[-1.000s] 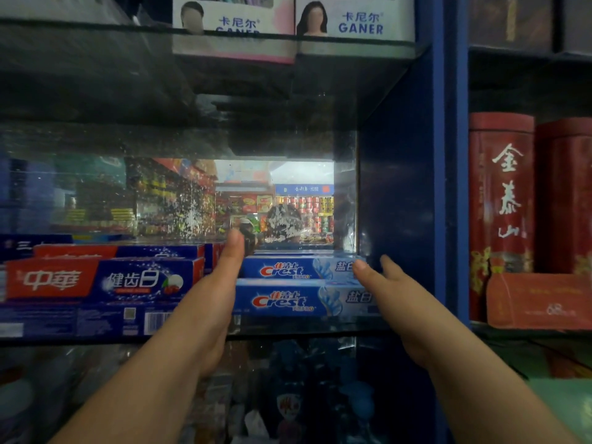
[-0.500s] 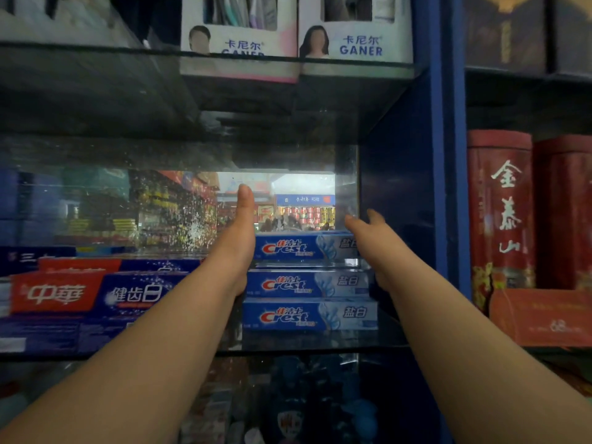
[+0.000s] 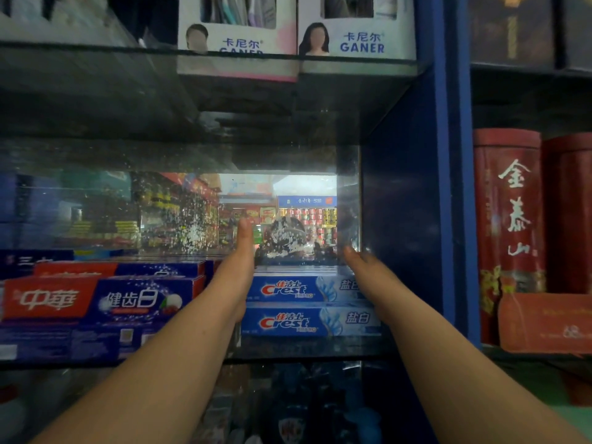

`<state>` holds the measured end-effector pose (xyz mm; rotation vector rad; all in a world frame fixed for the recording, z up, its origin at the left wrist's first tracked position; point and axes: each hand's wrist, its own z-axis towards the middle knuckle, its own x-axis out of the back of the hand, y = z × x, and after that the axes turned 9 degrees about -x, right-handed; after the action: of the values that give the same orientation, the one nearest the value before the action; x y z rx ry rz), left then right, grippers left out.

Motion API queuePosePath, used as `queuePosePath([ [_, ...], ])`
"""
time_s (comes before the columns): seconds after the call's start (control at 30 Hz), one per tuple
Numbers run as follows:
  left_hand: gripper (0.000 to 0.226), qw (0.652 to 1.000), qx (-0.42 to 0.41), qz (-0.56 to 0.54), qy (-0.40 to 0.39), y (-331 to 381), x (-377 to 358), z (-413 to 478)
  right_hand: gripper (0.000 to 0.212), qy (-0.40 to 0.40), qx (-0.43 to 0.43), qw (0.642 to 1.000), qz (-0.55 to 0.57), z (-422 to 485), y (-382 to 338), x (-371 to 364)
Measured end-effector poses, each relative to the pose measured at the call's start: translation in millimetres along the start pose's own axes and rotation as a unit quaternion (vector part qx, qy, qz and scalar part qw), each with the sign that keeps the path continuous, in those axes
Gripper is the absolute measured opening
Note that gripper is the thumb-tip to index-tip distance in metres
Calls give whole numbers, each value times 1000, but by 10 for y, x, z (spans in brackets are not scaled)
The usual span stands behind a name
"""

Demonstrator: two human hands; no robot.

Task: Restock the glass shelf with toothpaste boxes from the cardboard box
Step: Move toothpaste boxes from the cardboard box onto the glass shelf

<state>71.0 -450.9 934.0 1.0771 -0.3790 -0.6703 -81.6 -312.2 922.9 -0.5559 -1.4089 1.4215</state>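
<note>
**A:** Three Crest fronts showed in the stack half a second ago. Only two show now, and both hands have dropped lower, reaching in over the top of it.

**B:** How do the boxes look?

**A:** Long, flat and blue-and-white, each with a red-and-white "Crest" logo and Chinese script at its right end. The upper Crest box (image 3: 288, 289) lies squarely on the lower Crest box (image 3: 288, 322), fronts facing out. They sit at the right end of the glass shelf (image 3: 304, 349), close to the blue upright (image 3: 448, 187).

**B:** And the grip?

**A:** Edge-on at the stack's left end, the left hand (image 3: 242, 261) has straight fingers pressed together, pointing toward the mirrored back panel (image 3: 192, 219). Over the right end, the right hand (image 3: 365, 267) has its fingers stretched out and holds nothing I can see. Whether either touches cardboard, I cannot tell.

**B:** Around them?

**A:** On the same shelf, red-and-blue toothpaste boxes (image 3: 96, 299) are stacked just left of the left forearm. White GANER boxes (image 3: 362, 43) stand on the shelf above. Beyond the upright, to the right, are red tins (image 3: 506, 219).
</note>
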Motion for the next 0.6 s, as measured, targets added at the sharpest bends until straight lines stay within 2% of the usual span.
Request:
queuePosePath([
  [0.07,134,1000,15,-15,9,-41,16,10,65,-2,2,1000,8,18,3,3],
  [0.1,135,999,31,-23,19,-59,22,23,65,-8,1,1000,8,32,1,3],
  [0.23,147,993,95,-61,43,-219,37,133,98,-27,-52,998,26,165,75,31],
  [0.27,145,992,104,-66,37,-250,44,139,96,-33,-71,996,39,153,78,33],
  [0.3,137,990,117,-68,31,-268,55,130,89,-39,-85,994,51,125,73,39],
  [0.37,94,989,124,-76,26,-240,44,53,73,-47,-86,993,65,120,89,49],
  [0.4,71,989,119,-81,23,-250,42,51,71,-46,-87,993,64,130,106,46],
  [0.43,59,989,119,-83,21,-283,45,79,74,-48,-96,992,62,111,113,43],
  [0.5,52,989,124,-84,14,-318,38,97,83,-51,-112,989,84,115,138,25],
  [0.6,55,987,125,-101,12,-335,53,92,79,-63,-122,984,117,80,156,8],
])
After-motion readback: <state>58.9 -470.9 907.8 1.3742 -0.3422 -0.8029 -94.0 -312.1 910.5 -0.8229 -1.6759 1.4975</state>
